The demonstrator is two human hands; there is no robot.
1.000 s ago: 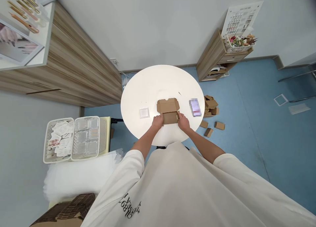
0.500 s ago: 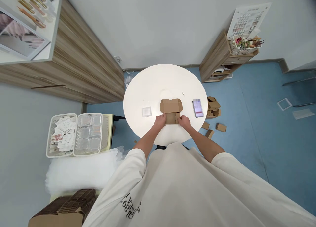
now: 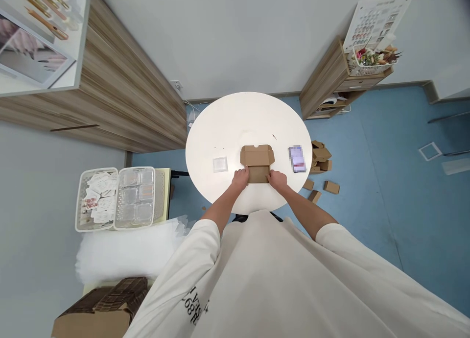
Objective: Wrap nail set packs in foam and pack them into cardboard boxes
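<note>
A small brown cardboard box (image 3: pixel 258 174) lies on the round white table (image 3: pixel 249 115), its lid flap folded back away from me with side tabs spread. My left hand (image 3: pixel 241 177) grips the box's left wall, fingers closed over its edge. At the opposite wall, my right hand (image 3: pixel 278 180) pinches the right side in the same way. The inside of the box looks bare. Left of the box lies a clear flat plastic case (image 3: pixel 220 164). To the right rests a phone-like item (image 3: pixel 297 159) with a blurred purple face.
Several small cardboard boxes (image 3: pixel 320 156) are piled on the floor right of the table. At left stand white baskets (image 3: pixel 115 199) with paper packets and clear cases, beside white translucent sheets (image 3: pixel 121 252) and a large carton (image 3: pixel 95 323). Wooden cabinets (image 3: pixel 139 73) line the wall.
The box's right inner flap, folded inward before, now sits against the side wall under my right hand. Both hands keep hold of the box. The view has shifted slightly.
</note>
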